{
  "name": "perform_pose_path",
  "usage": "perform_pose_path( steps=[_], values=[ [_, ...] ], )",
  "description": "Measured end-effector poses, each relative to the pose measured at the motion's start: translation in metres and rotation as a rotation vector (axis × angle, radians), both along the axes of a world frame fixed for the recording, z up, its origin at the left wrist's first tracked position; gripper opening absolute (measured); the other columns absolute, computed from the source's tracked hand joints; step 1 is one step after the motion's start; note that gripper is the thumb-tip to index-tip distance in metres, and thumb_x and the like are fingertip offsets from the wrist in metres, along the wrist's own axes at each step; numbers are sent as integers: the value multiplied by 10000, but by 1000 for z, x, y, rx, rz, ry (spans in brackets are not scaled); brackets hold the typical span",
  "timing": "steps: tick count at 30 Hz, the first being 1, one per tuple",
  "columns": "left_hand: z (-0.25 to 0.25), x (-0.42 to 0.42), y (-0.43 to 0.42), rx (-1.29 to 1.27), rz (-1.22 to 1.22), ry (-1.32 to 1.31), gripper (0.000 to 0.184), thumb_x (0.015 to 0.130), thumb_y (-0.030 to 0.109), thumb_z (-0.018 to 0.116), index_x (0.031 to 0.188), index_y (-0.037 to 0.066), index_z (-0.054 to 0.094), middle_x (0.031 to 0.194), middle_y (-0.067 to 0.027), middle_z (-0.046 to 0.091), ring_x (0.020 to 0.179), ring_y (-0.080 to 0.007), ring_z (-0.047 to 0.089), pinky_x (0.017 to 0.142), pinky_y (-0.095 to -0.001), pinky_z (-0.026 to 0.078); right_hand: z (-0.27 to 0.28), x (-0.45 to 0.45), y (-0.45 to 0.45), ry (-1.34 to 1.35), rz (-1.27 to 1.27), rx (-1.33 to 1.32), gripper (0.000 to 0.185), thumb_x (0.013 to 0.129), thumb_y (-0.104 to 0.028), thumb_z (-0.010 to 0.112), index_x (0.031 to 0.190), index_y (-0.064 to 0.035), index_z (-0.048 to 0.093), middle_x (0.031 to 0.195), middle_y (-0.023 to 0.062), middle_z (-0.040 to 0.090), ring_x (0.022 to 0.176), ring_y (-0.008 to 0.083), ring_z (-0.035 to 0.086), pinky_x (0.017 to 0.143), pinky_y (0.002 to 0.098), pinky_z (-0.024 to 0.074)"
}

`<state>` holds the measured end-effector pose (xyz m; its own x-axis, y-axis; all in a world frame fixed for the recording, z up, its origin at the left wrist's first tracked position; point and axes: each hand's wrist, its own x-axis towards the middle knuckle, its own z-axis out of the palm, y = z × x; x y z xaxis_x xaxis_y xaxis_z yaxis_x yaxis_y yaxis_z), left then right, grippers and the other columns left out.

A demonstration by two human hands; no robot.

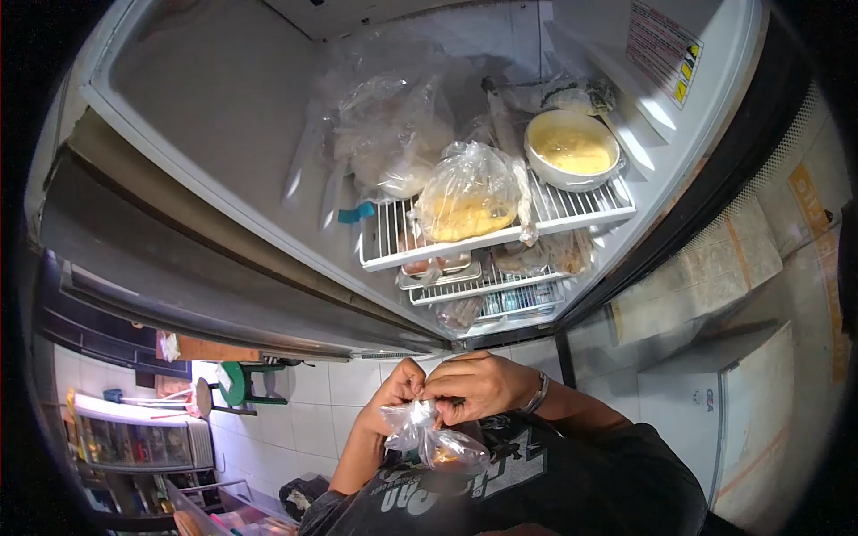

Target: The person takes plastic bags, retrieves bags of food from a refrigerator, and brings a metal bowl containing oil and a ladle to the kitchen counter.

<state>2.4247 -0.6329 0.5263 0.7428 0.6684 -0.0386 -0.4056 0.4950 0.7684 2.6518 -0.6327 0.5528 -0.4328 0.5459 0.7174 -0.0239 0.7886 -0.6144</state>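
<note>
Close to my chest, both hands meet at the gathered neck of a small clear plastic bag (454, 451). Something orange-yellow shows at the bottom of it. The fingers of my left hand (393, 390) are curled in and pinch the bag's top. My right hand (478, 382), with a metal band at the wrist, is closed on the same twisted plastic from the other side. Part of the bag's neck is hidden by the fingers. Beyond my hands stands an open fridge with white wire shelves (500, 234).
On the upper shelf are a knotted bag of yellow food (471, 201), a larger clear bag (393, 143) and a white bowl (572, 152) of yellow liquid. Lower shelves hold packed items. A green stool (234, 384) stands left; cardboard (706, 268) lies right.
</note>
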Motion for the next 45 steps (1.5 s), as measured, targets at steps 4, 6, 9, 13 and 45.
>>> perform_pose_path(
  steps=[4,6,9,13,45],
  values=[
    [-11,-2,1,295,51,132,409,844,31,747,1016,80,379,966,-41,499,836,-151,635,736,-270,501,-5,1,-4,13,-84,8,191,740,-49,747,901,-3,654,822,87,650,702,242,665,641,323,546],
    [-5,1,-2,221,-31,19,351,859,24,725,1065,46,442,1027,-99,567,872,-182,641,749,-312,513,-4,4,-7,42,-89,-41,186,742,-58,754,891,-7,655,804,88,649,673,246,659,617,322,542],
    [11,10,2,403,-99,-115,304,885,62,709,1100,18,499,1077,-177,611,902,-236,656,773,-354,527,7,5,-10,165,-131,-107,129,759,-67,742,851,-25,661,764,87,649,627,236,651,583,305,534],
    [13,21,-9,372,28,-159,287,908,122,695,1095,15,506,1061,-228,626,882,-281,673,734,-397,552,29,13,-17,308,-135,-123,71,811,-67,705,834,-16,661,767,102,661,653,233,664,601,299,537],
    [271,74,271,480,1141,-1,319,983,168,407,1186,-24,561,1018,-130,651,924,-277,648,761,-431,530,54,116,-30,1026,59,-879,750,784,-178,748,1406,15,377,1355,226,509,1215,332,561,1047,470,487]
  ],
)
